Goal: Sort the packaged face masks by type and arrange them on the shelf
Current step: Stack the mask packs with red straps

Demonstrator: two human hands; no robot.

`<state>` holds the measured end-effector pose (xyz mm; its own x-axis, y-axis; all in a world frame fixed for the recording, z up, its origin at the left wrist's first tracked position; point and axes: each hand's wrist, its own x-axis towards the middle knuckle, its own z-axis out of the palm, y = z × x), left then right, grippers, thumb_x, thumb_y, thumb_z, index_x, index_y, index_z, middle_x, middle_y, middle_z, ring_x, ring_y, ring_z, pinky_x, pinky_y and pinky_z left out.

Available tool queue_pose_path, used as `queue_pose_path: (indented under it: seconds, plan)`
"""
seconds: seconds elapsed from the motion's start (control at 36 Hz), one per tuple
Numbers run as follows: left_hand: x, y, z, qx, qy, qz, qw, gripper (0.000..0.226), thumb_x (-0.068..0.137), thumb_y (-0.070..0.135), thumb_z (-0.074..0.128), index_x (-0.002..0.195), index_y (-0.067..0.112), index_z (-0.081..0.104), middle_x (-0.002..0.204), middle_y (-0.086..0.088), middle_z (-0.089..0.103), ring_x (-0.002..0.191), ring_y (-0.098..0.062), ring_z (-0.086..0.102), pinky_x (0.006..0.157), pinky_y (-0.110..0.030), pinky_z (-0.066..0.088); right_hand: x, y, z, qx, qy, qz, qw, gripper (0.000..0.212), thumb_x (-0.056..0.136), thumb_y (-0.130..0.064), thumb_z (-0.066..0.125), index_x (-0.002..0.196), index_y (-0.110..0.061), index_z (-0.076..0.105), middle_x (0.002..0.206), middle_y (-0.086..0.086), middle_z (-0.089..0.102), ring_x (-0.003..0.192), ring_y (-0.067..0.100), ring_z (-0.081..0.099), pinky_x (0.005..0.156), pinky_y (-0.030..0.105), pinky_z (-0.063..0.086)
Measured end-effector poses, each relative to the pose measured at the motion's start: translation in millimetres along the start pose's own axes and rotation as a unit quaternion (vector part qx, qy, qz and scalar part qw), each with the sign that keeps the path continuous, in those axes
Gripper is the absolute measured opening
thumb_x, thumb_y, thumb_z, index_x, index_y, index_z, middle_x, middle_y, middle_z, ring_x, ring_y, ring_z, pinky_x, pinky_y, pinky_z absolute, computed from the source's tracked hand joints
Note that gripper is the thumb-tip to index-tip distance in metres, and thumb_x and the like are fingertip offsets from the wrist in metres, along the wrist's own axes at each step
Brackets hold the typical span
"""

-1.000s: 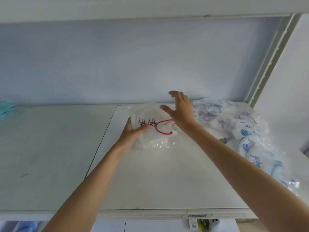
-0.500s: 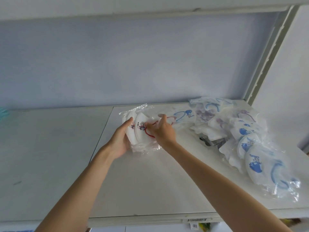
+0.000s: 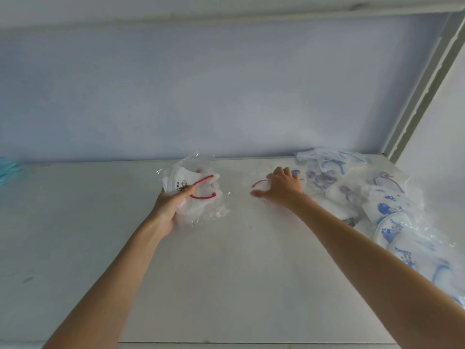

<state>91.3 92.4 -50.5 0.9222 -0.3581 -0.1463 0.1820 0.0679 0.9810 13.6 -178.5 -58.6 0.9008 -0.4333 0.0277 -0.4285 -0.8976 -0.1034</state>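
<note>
Red-strap masks (image 3: pixel 195 191): mid-shelf near the back edge, gripped by the left hand (image 3: pixel 171 204).
Right hand (image 3: pixel 283 186): fingers spread flat, pressing another red-strap packet (image 3: pixel 259 183).
Unsorted heap (image 3: pixel 382 205): shelf's (image 3: pixel 226 273) right end.
Risk: slick wrappers may slip, mixing types.

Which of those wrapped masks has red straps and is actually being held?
The red-strapped pack gripped in the left hand, left of the blue-printed heap. The right hand only rests on another.
</note>
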Motion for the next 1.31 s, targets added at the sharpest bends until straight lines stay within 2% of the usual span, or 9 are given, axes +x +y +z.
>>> queue_pose_path:
  seconds: [0.14, 0.44, 0.58, 0.67, 0.78, 0.92, 1.03, 1.17, 1.31]
  plan:
    - [0.2, 2.6, 5.3, -0.007, -0.022, 0.003, 1.0, 0.022, 0.089, 0.008, 0.065, 0.11, 0.013, 0.066, 0.085, 0.003, 0.076, 0.076, -0.011, 0.073, 0.057, -0.022, 0.055, -3.2, 3.1, 9.6, -0.037, -0.002, -0.053, 0.998, 0.065, 0.078, -0.075, 0.046, 0.122, -0.028, 0.059, 0.126, 0.004, 0.05, 0.123, 0.024, 0.038, 0.1, 0.039, 0.03]
    - [5.8, -1.3, 8.8, 0.004, -0.023, 0.016, 1.0, 0.026, 0.086, 0.012, 0.07, 0.111, 0.015, 0.066, 0.096, -0.001, 0.074, 0.082, -0.013, 0.072, 0.065, -0.025, 0.055, -16.9, 22.4, 13.4, 0.028, 0.016, -0.11, 0.993, 0.028, 0.093, -0.044, 0.049, 0.111, -0.032, 0.067, 0.137, -0.009, 0.051, 0.126, 0.014, 0.044, 0.1, 0.031, 0.027]
    - [4.7, -3.6, 11.1, -0.005, -0.017, 0.008, 1.0, 0.018, 0.086, 0.011, 0.069, 0.102, 0.018, 0.067, 0.083, 0.005, 0.075, 0.077, -0.012, 0.071, 0.061, -0.024, 0.055, -24.8, 45.1, 7.2, -0.037, 0.046, -0.033, 0.998, 0.035, 0.096, -0.039, 0.044, 0.113, -0.021, 0.068, 0.132, -0.001, 0.055, 0.122, 0.02, 0.046, 0.099, 0.033, 0.027]
    - [3.4, -4.5, 13.0, -0.007, -0.018, 0.004, 1.0, 0.027, 0.084, 0.012, 0.071, 0.111, 0.014, 0.066, 0.096, -0.003, 0.074, 0.086, -0.018, 0.07, 0.069, -0.028, 0.055, -29.5, 49.3, 5.0, -0.06, 0.074, -0.012, 0.995, 0.04, 0.096, -0.038, 0.044, 0.127, -0.018, 0.059, 0.141, 0.002, 0.048, 0.133, 0.02, 0.036, 0.105, 0.032, 0.023]
    - [2.3, -2.7, 17.6, -0.009, -0.026, 0.013, 1.0, 0.034, 0.084, 0.011, 0.072, 0.118, 0.01, 0.065, 0.106, -0.008, 0.072, 0.092, -0.021, 0.07, 0.075, -0.031, 0.055, -39.8, 23.9, 7.2, -0.026, 0.097, -0.106, 0.989, 0.04, 0.099, -0.034, 0.04, 0.133, -0.017, 0.051, 0.144, 0.001, 0.045, 0.136, 0.018, 0.033, 0.109, 0.031, 0.019]
    - [0.6, -0.6, 21.4, -0.008, -0.031, 0.018, 0.999, 0.032, 0.085, 0.012, 0.072, 0.116, 0.011, 0.065, 0.103, -0.007, 0.072, 0.093, -0.022, 0.069, 0.073, -0.03, 0.054, -38.8, -10.4, 22.7, -0.043, -0.003, -0.167, 0.985, 0.053, 0.101, -0.047, 0.027, 0.141, -0.015, 0.039, 0.151, 0.004, 0.035, 0.139, 0.02, 0.03, 0.113, 0.033, 0.019]
    - [3.1, -1.1, 11.2, -0.01, -0.011, 0.021, 1.0, 0.038, 0.083, 0.013, 0.073, 0.12, 0.009, 0.064, 0.109, -0.01, 0.072, 0.099, -0.024, 0.069, 0.08, -0.033, 0.054, -42.6, -10.4, 24.1, -0.019, 0.011, -0.251, 0.968, 0.078, 0.085, -0.059, 0.002, 0.134, -0.022, 0.05, 0.145, -0.005, 0.045, 0.136, 0.011, 0.037, 0.115, 0.028, 0.012]
    - [3.5, -1.6, -0.5, -0.026, 0.009, 0.028, 0.999, 0.039, 0.087, 0.013, 0.069, 0.125, 0.01, 0.061, 0.111, -0.008, 0.071, 0.096, -0.02, 0.07, 0.071, -0.028, 0.056, -50.0, 6.1, 28.0, 0.185, -0.001, -0.278, 0.943, 0.021, 0.093, -0.019, 0.059, 0.107, -0.013, 0.072, 0.126, -0.005, 0.063, 0.126, 0.012, 0.052, 0.119, 0.028, 0.015]
    - [0.3, -4.0, -4.9, -0.026, -0.006, 0.032, 0.999, 0.041, 0.087, 0.014, 0.069, 0.127, 0.011, 0.061, 0.116, -0.009, 0.07, 0.106, -0.024, 0.068, 0.081, -0.033, 0.055, -59.4, 12.4, 29.7, 0.246, 0.132, -0.143, 0.95, 0.015, 0.088, -0.02, 0.066, 0.088, -0.007, 0.074, 0.102, 0.007, 0.072, 0.11, 0.023, 0.062, 0.107, 0.026, 0.033]
